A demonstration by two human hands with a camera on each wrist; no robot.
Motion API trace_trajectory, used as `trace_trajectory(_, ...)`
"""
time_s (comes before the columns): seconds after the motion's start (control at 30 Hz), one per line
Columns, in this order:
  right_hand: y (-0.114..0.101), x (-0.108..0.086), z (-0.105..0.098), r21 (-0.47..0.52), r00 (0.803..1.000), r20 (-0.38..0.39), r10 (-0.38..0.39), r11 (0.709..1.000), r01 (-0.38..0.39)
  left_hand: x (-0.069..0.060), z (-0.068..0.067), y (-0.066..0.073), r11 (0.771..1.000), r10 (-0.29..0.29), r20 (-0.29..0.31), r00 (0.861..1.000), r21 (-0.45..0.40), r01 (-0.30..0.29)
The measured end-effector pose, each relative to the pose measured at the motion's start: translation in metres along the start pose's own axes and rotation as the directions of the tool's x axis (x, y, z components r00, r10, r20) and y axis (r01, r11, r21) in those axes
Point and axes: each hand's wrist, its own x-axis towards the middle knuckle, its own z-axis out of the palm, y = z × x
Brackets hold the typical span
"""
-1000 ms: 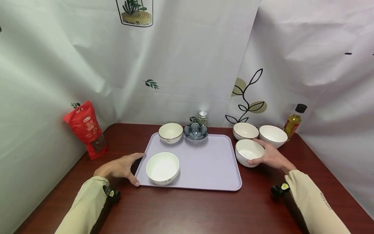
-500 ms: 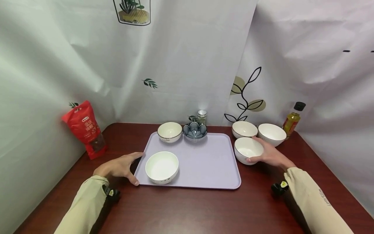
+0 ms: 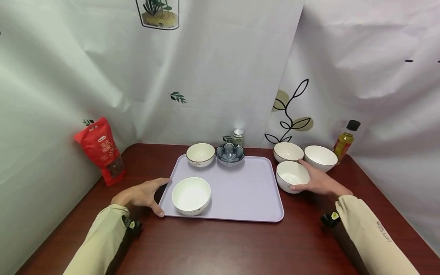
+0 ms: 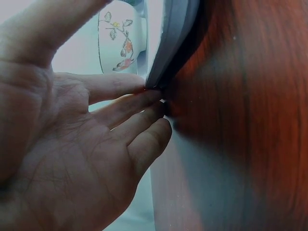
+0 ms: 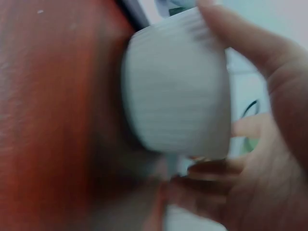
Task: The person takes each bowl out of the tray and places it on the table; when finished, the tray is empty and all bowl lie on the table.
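My right hand point(image 3: 317, 181) holds a white bowl point(image 3: 292, 176) beside the tray's right edge, thumb near me and fingers round the far side. The right wrist view shows this bowl's ribbed outer wall point(image 5: 178, 86), blurred, upright on the table. My left hand point(image 3: 142, 195) touches the left edge of a lilac tray point(image 3: 240, 194), fingers extended and thumb spread towards the near corner. Fingertips point(image 4: 154, 94) meet the tray's side in the left wrist view. On the tray stand a large white bowl point(image 3: 191, 195), a flower-patterned bowl point(image 3: 201, 154) and a blue petal-shaped bowl point(image 3: 230, 154).
Two more white bowls point(image 3: 288, 152) point(image 3: 321, 157) stand behind the held one. An oil bottle point(image 3: 345, 141) is at the back right, and a small silver-capped jar point(image 3: 238, 137) behind the tray. A red packet point(image 3: 102, 151) leans against the left wall.
Both hands keep their places at the tray and the bowl. The head view shifts only slightly.
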Motion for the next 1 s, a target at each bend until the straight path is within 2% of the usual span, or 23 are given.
trace_trajectory(0.1,-0.011,-0.005,-0.008,-0.104,1.0,0.019,0.012,0.994,-0.01,0.002,0.002,0.0,1.0,-0.001,0.002,1.0,-0.005,0.001)
trace_trajectory(0.23,-0.04,-0.009,-0.019,-0.23,1.0,-0.02,0.013,0.973,-0.017,0.003,0.003,0.0,1.0,-0.002,0.003,1.0,-0.01,0.002)
trace_trajectory(0.3,-0.056,-0.007,-0.021,-0.267,0.999,-0.048,-0.017,0.964,0.004,0.002,0.002,0.001,1.0,-0.006,0.003,1.0,-0.009,0.006)
trace_trajectory(0.37,-0.072,0.0,-0.02,-0.264,0.996,-0.064,-0.056,0.964,0.037,0.001,0.001,0.001,1.0,-0.01,0.002,1.0,-0.005,0.01)
trace_trajectory(0.5,-0.095,0.025,-0.007,-0.139,0.989,-0.053,-0.135,0.982,0.127,0.0,-0.001,0.002,1.0,-0.004,0.001,1.0,-0.004,0.004)
trace_trajectory(0.57,-0.103,0.043,0.003,0.023,0.989,-0.011,-0.149,0.988,0.149,-0.001,-0.002,0.002,1.0,0.005,-0.001,1.0,-0.003,-0.005)
trace_trajectory(0.6,-0.105,0.052,0.008,0.115,0.987,0.018,-0.158,0.981,0.155,-0.001,-0.002,0.002,1.0,0.004,-0.001,1.0,-0.005,-0.004)
trace_trajectory(0.63,-0.107,0.061,0.013,0.213,0.986,0.048,-0.157,0.966,0.144,-0.001,-0.002,0.002,1.0,0.001,-0.001,1.0,-0.004,-0.001)
trace_trajectory(0.7,-0.111,0.077,0.024,0.372,0.988,0.106,-0.113,0.926,0.066,-0.001,-0.002,0.001,1.0,-0.01,0.004,1.0,-0.003,0.01)
trace_trajectory(0.77,-0.113,0.093,0.035,0.472,0.989,0.132,-0.07,0.882,-0.001,-0.001,-0.002,0.001,1.0,-0.018,0.008,1.0,-0.007,0.018)
trace_trajectory(0.87,-0.116,0.112,0.054,0.523,0.997,0.077,0.024,0.85,-0.061,0.0,-0.001,0.001,1.0,-0.017,0.008,1.0,-0.02,0.017)
trace_trajectory(1.0,-0.122,0.132,0.081,0.581,0.994,-0.034,0.104,0.811,-0.065,0.0,0.0,0.0,0.999,-0.018,0.007,1.0,-0.039,0.018)
